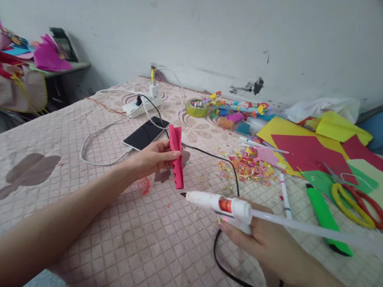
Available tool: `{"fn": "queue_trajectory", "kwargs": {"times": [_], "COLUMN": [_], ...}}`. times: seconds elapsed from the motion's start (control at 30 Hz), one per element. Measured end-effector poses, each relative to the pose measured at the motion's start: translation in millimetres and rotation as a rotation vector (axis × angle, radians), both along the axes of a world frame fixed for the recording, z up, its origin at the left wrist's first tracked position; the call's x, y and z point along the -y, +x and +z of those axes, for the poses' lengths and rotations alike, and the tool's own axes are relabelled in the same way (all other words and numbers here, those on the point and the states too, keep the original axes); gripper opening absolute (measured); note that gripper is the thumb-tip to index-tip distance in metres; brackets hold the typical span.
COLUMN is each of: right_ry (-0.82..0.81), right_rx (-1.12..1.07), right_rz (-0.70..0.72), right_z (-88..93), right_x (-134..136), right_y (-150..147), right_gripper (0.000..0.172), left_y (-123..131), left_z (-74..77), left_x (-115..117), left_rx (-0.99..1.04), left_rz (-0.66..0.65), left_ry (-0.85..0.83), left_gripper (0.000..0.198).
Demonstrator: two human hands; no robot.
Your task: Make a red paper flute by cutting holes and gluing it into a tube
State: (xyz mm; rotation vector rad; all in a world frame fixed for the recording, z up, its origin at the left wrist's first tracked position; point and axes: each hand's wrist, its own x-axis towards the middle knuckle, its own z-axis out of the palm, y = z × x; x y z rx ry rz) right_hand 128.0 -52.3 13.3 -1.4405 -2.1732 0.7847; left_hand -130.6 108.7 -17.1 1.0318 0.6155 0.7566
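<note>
My left hand [154, 158] pinches a folded strip of pink-red paper [177, 157] between thumb and fingers, holding it upright above the quilted cloth. Notches run along the strip's lower left edge. In my right hand [262, 243] is a white glue gun [217, 205], its fingers wrapped around the handle. The dark nozzle points left, just below the strip's lower end and apart from it. A long translucent glue stick [306, 227] sticks out of the gun's back toward the lower right. The gun's black cord loops over the cloth beneath it.
Behind my left hand lie a phone [145, 133] and a white power strip [141, 105] with cables. To the right are paper scraps [251, 166], coloured sheets [309, 146], scissors [359, 205], a green cutter [326, 219] and a tape roll [197, 108]. A wall stands behind.
</note>
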Motion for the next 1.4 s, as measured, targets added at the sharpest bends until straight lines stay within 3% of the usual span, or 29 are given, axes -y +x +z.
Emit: {"fn": "queue_trajectory", "kwargs": {"times": [0.13, 0.27, 0.43, 0.57, 0.73, 1.07, 1.23, 1.4], "right_ry": [0.118, 0.271, 0.345, 0.367, 0.409, 0.482, 0.489, 0.558], "right_rx": [-0.06, -0.057, -0.049, -0.023, -0.021, -0.152, -0.2, -0.249], "right_rz": [-0.156, -0.377, -0.439, -0.461, -0.419, -0.399, -0.39, -0.468], "right_z": [1.4, -6.0, -25.7, -45.5, -61.1, -67.1, -66.1, -49.4], "right_x": [-21, -71, -147, -179, -176, -160, -151, -128], "right_y": [14, 20, 7, -1, 3, 13, 10, 8], "right_gripper": [0.026, 0.036, 0.032, 0.025, 0.029, 0.047, 0.045, 0.03], "left_y": [-1, 3, 10, 12, 14, 16, 16, 17], "left_z": [0.0, -1.1, -4.7, -6.2, -7.5, -8.7, -11.5, -6.9], "left_x": [-1, 1, 8, 11, 13, 17, 17, 18], "left_rx": [0.028, 0.064, 0.097, 0.111, 0.121, 0.097, 0.065, 0.024], "left_rz": [0.043, 0.062, 0.058, 0.058, 0.059, 0.051, 0.067, 0.081], "left_ry": [0.001, 0.001, -0.003, -0.015, -0.03, 0.003, 0.028, 0.063], "left_gripper": [0.028, 0.031, 0.033, 0.034, 0.036, 0.03, 0.025, 0.026]}}
